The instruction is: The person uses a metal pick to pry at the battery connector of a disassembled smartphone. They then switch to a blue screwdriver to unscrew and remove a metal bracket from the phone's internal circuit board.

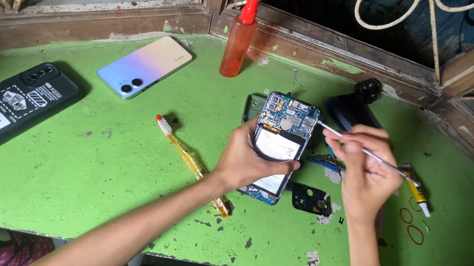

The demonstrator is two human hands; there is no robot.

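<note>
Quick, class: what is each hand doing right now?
Left hand: closed, gripping the opened phone.
Right hand: closed, holding a thin metal tool.

opened phone (281,141) – back off, blue circuit board bared, tilted | thin metal tool (360,148) – tip beside board's right edge

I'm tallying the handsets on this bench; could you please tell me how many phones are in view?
3: a black-cased phone far left, a pastel phone beside it, and the opened phone under the left hand.

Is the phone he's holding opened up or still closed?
Opened: the phone in the left hand shows bare circuit board and battery, no back cover.
</note>
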